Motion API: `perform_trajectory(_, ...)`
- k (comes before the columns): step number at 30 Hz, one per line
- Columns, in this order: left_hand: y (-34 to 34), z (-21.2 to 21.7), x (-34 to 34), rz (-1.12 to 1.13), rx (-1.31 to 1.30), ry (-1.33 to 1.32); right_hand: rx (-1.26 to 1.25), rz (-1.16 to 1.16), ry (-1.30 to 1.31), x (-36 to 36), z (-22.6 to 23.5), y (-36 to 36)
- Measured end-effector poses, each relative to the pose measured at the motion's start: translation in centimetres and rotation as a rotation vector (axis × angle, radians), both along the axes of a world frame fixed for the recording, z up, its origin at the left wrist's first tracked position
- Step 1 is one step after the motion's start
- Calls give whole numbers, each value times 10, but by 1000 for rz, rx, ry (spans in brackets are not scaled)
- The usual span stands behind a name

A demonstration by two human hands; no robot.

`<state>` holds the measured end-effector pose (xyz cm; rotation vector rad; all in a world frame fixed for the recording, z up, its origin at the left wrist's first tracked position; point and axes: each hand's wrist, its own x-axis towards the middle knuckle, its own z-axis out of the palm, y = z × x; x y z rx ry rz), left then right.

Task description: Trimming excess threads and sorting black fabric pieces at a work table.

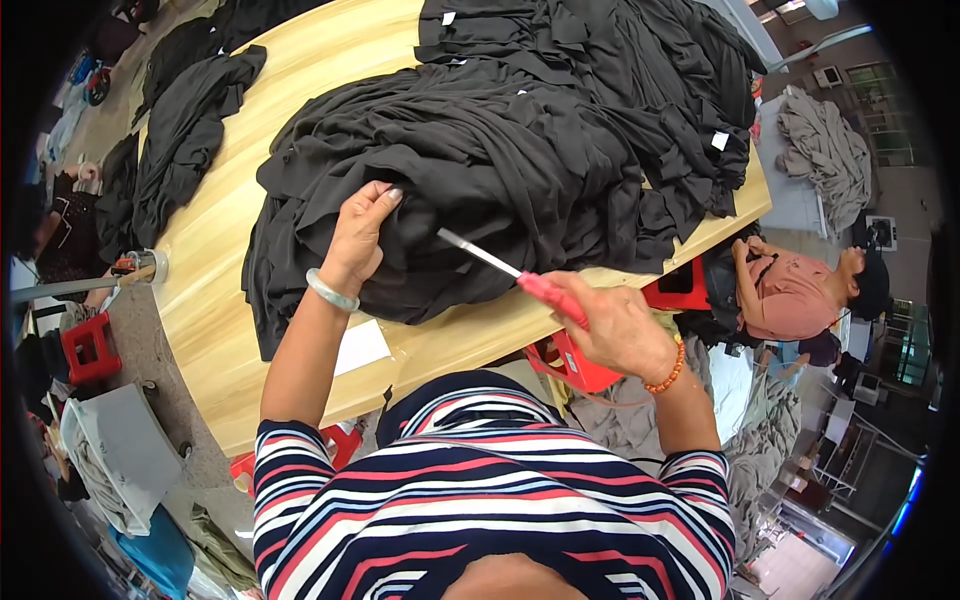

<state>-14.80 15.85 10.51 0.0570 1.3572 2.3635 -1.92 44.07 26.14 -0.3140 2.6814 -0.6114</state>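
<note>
A big heap of black cloth [480,150] lies on the table in front of me. My left hand [360,235], with a pale bangle at the wrist, is closed in a pinch on a fold of this cloth near the heap's front left. In my right hand [625,330] is a slim tool with a red handle and a straight metal shaft [480,252]. The fingers wrap round its handle. Its tip points left and up over the cloth, a short way right of my left hand. Whether the tip touches the fabric I cannot tell.
The light wooden table [210,330] has a white paper sheet [361,347] near its front edge. More black garments [190,140] lie at the far left. Red stools [90,347] stand around. A person in pink [795,295] sits at the right, near grey cloth piles [825,150].
</note>
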Motion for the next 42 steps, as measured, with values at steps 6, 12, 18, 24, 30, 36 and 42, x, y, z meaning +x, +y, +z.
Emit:
perform_trajectory(6,-4,-1,6,-45,254,-381,128,30,-81,-7,6,-24)
perform_trajectory(12,6,-2,21,57,103,-281,195,26,23,-10,9,-28)
perform_trajectory(18,15,21,28,-22,-80,-86,199,26,-52,-5,6,-22)
perform_trajectory(24,8,16,43,-64,-58,36,38,122,-127,6,11,-21)
perform_trajectory(30,35,129,95,-310,6,569,72,171,-3,23,-42,-9)
perform_trajectory(36,112,172,140,-890,487,695,-491,16,204,19,-136,33)
perform_trajectory(42,154,163,140,-792,589,716,43,8,431,18,-83,124)
